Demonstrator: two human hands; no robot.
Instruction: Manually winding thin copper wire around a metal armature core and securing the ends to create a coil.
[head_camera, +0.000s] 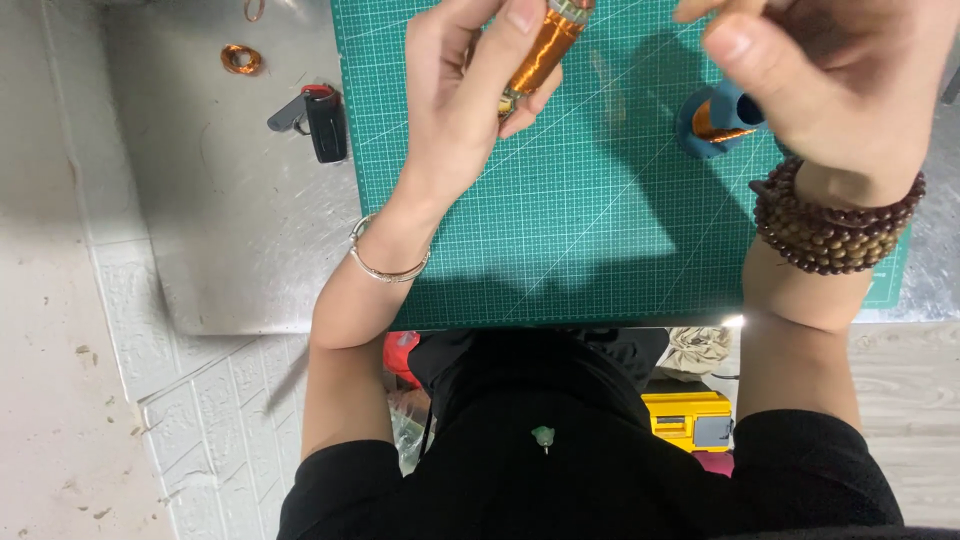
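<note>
My left hand grips a cylinder wound with copper wire, held tilted above the green cutting mat. A thin metal bangle circles that wrist. My right hand is raised at the upper right, fingers pinched together near the top edge; what they pinch is too fine to tell. A wooden bead bracelet wraps the right wrist. Under the right hand, a blue spool with copper wire rests on the mat.
The mat lies on a grey metal tabletop. A small copper wire coil and a black tool with a red tip lie to the left. A yellow box sits on the floor below the table's edge.
</note>
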